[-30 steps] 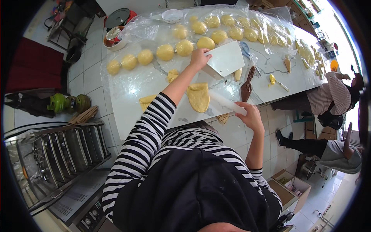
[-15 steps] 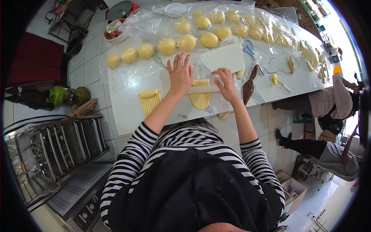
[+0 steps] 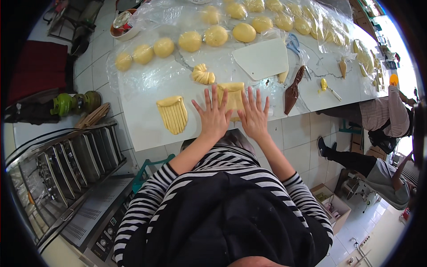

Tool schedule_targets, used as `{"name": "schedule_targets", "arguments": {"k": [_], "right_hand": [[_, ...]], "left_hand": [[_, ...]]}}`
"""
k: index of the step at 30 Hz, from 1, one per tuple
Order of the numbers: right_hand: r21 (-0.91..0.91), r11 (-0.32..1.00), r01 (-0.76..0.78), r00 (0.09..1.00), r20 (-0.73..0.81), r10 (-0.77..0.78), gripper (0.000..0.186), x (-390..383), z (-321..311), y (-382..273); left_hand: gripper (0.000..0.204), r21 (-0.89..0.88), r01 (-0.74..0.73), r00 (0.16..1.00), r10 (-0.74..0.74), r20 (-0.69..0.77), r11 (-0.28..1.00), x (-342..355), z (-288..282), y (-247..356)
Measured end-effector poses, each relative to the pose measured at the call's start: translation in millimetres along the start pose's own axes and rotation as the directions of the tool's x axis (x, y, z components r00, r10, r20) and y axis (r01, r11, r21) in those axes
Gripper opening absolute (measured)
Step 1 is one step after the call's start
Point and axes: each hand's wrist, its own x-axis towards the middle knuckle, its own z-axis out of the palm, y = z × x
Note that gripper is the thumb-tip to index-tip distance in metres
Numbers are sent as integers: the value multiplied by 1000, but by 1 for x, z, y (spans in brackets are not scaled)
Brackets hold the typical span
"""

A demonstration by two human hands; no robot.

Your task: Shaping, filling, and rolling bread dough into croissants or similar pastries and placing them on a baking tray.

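My left hand [image 3: 214, 116] and my right hand [image 3: 254, 116] lie side by side with fingers spread, at the left and right edges of a dough piece [image 3: 231, 91] with a rolled top edge; what is under my palms is hidden. A slit dough piece [image 3: 172, 116] lies left of my left hand, and a ridged coiled dough [image 3: 203, 74] lies above it. A white plastic scraper [image 3: 260, 58] lies above my hands. A dark-filled piping bag [image 3: 292, 92] lies to the right.
Several dough balls [image 3: 190, 41] sit under and on clear plastic along the back. Blue scissors [image 3: 292, 42], a smeared spatula [image 3: 330, 91] and a light piping bag [image 3: 343, 68] lie rightward. Two people [image 3: 376, 111] are at the right. A tray rack [image 3: 80, 169] stands at lower left.
My left hand let go of the white scraper, which now lies flat. Both hands moved down over the dough and spread out. The white bar my right hand held is no longer clearly visible.
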Motion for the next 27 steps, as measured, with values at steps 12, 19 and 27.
{"name": "schedule_targets", "arguments": {"k": [12,19,27], "right_hand": [[221,953,208,965,-208,-162,46,-65,7,16],[279,956,-92,768,-591,247,41,-22,-37,96],[392,679,-621,536,-420,732,45,33,-44,197]], "left_hand": [[37,-483,-387,856,501,129,785,-50,-14,-52],[51,-479,-410,896,441,-53,776,-2,-40,-34],[59,-302,-589,741,650,167,749,-4,11,-14]]}}
